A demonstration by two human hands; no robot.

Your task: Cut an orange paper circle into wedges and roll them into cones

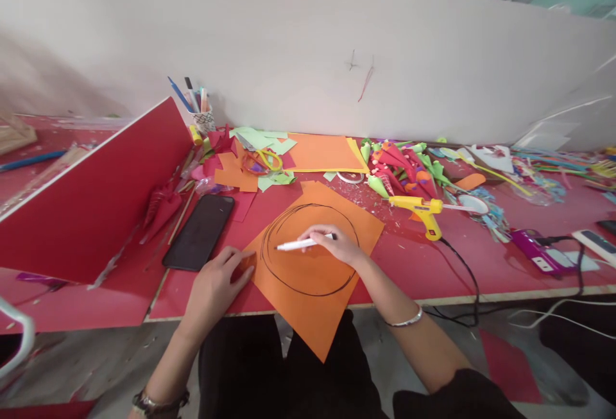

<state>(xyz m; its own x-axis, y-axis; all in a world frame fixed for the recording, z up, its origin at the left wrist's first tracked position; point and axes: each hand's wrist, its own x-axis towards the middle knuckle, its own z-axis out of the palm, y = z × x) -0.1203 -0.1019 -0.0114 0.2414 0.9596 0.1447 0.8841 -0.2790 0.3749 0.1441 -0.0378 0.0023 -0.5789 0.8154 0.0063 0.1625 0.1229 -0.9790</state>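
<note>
A sheet of orange paper lies diagonally on the red table, one corner hanging over the front edge. Several dark overlapping lines form a large rough circle on it. Over the circle, my right hand is closed around a white marker, its tip pointing left; whether the tip touches the paper I cannot tell. My left hand rests at the sheet's left corner, thumb and forefinger apart and their tips on its edge. Just beyond that hand lies a black phone.
A yellow glue gun with a black cord lies right of the sheet, before a pile of red and green cones. Scissors sit on paper scraps behind. A red board leans at left near a pen cup. A purple power strip lies right.
</note>
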